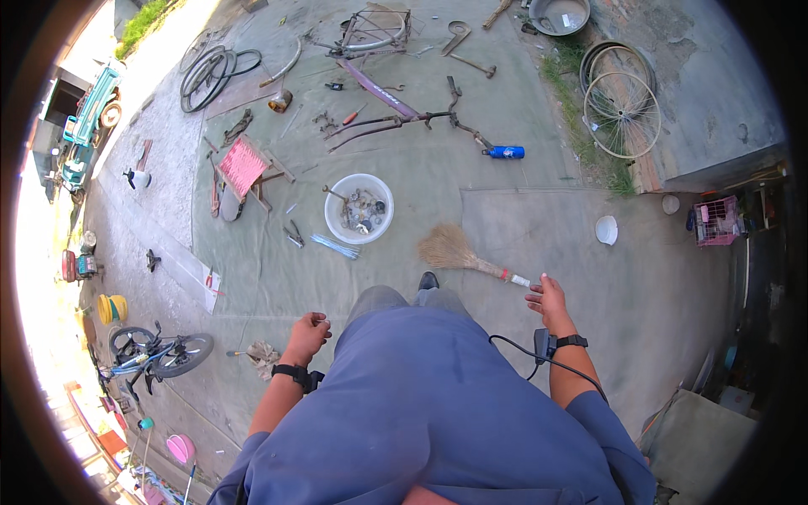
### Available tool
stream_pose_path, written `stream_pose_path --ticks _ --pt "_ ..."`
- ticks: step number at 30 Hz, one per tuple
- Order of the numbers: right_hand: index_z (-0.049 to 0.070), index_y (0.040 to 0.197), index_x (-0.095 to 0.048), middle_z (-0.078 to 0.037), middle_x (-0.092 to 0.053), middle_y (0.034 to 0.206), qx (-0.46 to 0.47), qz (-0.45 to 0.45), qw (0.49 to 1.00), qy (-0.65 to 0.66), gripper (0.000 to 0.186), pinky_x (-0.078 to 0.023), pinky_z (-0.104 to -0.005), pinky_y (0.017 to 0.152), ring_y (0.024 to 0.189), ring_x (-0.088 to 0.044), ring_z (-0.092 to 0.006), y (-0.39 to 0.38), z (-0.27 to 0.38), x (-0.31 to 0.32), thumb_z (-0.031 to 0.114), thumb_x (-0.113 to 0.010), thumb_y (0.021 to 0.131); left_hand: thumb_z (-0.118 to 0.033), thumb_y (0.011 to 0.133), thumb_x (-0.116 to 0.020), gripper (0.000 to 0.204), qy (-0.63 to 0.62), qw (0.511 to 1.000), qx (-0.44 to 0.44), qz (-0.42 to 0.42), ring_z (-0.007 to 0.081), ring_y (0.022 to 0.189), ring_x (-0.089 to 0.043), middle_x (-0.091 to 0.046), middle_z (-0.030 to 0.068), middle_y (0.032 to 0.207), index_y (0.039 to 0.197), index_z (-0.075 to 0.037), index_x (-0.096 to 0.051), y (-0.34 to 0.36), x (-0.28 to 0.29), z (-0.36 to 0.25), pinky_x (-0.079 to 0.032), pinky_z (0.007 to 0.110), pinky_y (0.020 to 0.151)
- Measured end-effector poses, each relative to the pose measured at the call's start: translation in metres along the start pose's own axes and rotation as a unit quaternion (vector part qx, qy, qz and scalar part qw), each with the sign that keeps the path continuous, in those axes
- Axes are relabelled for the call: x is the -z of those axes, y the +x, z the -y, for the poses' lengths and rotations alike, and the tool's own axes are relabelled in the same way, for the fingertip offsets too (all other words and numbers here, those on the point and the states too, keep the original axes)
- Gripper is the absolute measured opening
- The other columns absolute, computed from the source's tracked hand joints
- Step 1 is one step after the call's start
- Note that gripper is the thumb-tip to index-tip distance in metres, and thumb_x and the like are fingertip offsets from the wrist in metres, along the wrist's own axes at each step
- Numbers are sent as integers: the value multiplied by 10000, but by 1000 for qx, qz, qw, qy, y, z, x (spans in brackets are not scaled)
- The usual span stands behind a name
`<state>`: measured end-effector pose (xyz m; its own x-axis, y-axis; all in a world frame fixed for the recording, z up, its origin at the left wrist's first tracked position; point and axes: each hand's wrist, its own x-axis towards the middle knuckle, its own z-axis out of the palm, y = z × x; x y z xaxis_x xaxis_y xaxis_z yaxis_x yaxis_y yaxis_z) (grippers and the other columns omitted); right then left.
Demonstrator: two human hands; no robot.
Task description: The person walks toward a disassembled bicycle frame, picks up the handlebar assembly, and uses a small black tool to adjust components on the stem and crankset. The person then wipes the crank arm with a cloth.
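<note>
My left hand (309, 336) hangs by my left side with its fingers curled. A small pale spot shows at its fingertips, too small to name. On the right, my right hand (548, 303) has its fingers apart and holds nothing visible. Just beyond those fingers, in the picture, is the handle end of a straw broom (454, 251), which lies on the ground with its bristles to the left. Ahead of me stands a white basin (390, 206) with small metal parts inside. Beside it lie a bundle of thin pale sticks (336, 246) and pliers (294, 234).
A purple bicycle frame (379, 88), a blue can (507, 152) and a red-seated folding stool (243, 168) lie ahead. Wheel rims (623, 114) lean at the far right. A white bowl (607, 230) lies right. At left is a blue bicycle (160, 355).
</note>
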<state>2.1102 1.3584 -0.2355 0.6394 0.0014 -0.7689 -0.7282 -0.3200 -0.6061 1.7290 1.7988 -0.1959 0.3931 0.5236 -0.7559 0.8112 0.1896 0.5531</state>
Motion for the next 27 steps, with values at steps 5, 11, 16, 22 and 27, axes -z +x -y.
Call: stream_pose_path --ticks 5,11,16,22,27 --pt "106 1344 -457 -94 -626 1107 20 13 1000 7 486 -548 -359 672 819 -673 -221 41 75 -22 452 -525 1010 -178 916 -631 366 -7 999 31 10 181 808 -697 -683 101 942 1217 22 -581 36 -2 -53 -541 312 667" --pt "108 1352 -455 -100 -620 1122 -3 -21 1000 16 495 -553 -368 695 848 -671 -231 72 125 -39 459 -525 1010 -178 926 -625 359 10 999 21 35 179 805 -695 -681 97 953 1222 19 -578 119 7 -129 -539 313 667" --pt "80 1395 -428 -154 -619 1203 -20 -56 998 22 528 -557 -363 677 849 -671 -251 86 168 -52 440 -511 1017 -184 927 -626 364 26 997 -15 65 179 814 -697 -684 104 969 1227 14 -567 182 11 -200 -540 318 668" --pt "86 1351 -452 -112 -624 1136 -23 -53 998 10 531 -556 -371 707 870 -675 -240 104 210 -64 471 -546 997 -173 928 -619 360 34 997 -15 66 178 815 -692 -679 102 952 1219 32 -565 215 18 -249 -537 319 671" --pt "88 1350 -453 -114 -628 1146 -25 -46 999 -7 530 -554 -372 707 871 -676 -240 137 239 -66 468 -553 994 -167 931 -618 360 31 997 14 71 181 816 -692 -681 108 968 1226 33 -567 227 6 -274 -533 313 668"
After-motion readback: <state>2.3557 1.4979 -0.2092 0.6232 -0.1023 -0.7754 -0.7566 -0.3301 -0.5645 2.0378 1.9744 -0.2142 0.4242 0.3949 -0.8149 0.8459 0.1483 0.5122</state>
